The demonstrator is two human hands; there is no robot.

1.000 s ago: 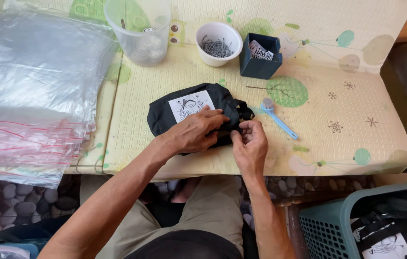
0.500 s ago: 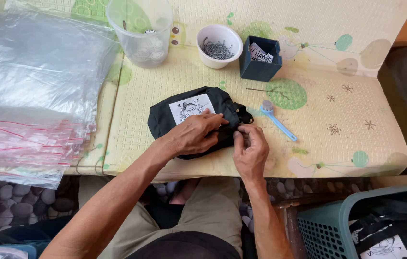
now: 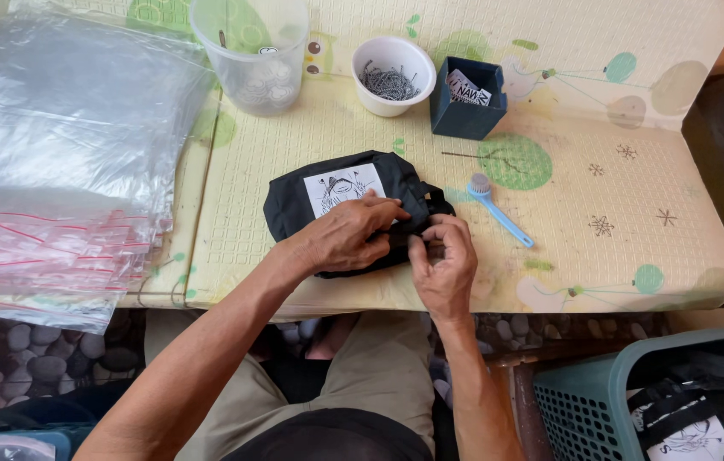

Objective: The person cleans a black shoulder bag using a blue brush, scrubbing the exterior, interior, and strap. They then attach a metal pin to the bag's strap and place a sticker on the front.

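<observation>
Right hand (image 3: 442, 260) barely shifted, fingers perhaps pinching soft black pouch (image 3: 347, 201).

Colours and patterns, head view

Black pouch (image 3: 353, 209) with white patch printed in black line art. Table (image 3: 618, 256) pale yellow, embossed grid, green blobs and small brown star marks. White bowl (image 3: 394, 75) of grey metal pieces; dark blue box (image 3: 466, 109); light blue brush (image 3: 499, 209); clear tub (image 3: 251, 51); clear bags (image 3: 46, 179) with red strips; teal basket (image 3: 584, 401).
</observation>
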